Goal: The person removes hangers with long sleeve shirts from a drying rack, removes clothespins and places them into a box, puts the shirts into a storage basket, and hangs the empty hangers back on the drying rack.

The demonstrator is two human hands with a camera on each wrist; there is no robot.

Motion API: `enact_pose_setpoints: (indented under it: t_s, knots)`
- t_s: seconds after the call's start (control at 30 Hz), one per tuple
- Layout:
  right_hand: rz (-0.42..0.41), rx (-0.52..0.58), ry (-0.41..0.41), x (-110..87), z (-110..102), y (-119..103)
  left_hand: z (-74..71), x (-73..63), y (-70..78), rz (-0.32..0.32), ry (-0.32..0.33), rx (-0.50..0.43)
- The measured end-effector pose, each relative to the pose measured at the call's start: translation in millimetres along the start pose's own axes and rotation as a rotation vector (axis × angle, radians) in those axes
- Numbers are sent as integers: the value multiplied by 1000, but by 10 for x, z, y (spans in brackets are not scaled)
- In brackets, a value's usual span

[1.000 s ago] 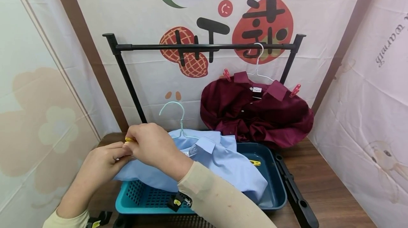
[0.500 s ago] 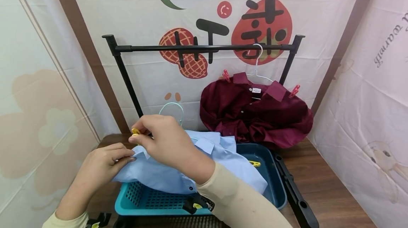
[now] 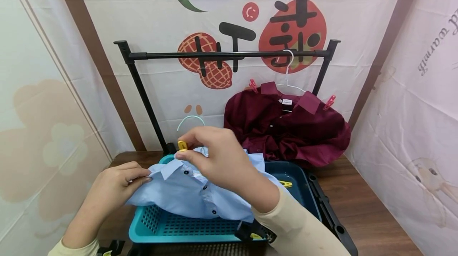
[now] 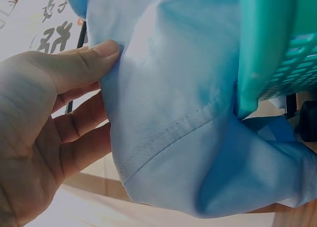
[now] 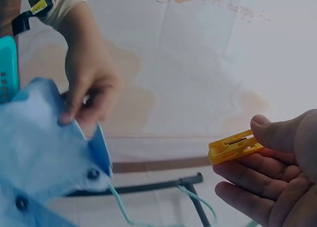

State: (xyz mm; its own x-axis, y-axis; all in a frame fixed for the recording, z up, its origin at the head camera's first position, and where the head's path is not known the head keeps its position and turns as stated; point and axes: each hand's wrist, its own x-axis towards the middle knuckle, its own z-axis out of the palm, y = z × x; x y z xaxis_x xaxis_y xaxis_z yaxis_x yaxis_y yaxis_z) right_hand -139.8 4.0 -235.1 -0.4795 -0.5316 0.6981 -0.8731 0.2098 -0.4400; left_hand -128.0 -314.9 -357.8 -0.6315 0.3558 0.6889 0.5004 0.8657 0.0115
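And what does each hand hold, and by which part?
The left hand holds the blue shirt by one shoulder's edge; the right hand pinches a yellow clip by one end.

A person's left hand (image 3: 116, 186) pinches the left edge of a light-blue shirt (image 3: 179, 194), while the right hand (image 3: 220, 158), raised over the shirt, grips a yellow clothespin (image 3: 182, 146). Beneath the shirt sits a teal basket (image 3: 193, 239); behind it, to the right, a maroon shirt (image 3: 286, 128) hangs from a black rack (image 3: 229, 55).

Maroon shirt (image 3: 290, 130) w/ blk rack (image 3: 229, 55)
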Motion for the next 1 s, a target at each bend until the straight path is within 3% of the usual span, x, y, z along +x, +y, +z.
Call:
enact_pose_setpoints:
  t_s: [0.23, 0.57, 1.0]
  knots:
    - [56, 24, 45, -139, -311, 120, -3, -5, -5, 10, 13, 6]
    - [148, -26, 127, -558, -676, 372, 28, -2, 4, 7, 8, -8]
    - [224, -219, 236, -1095, -1021, 762, 22, 1, 22, 13, 18, -15]
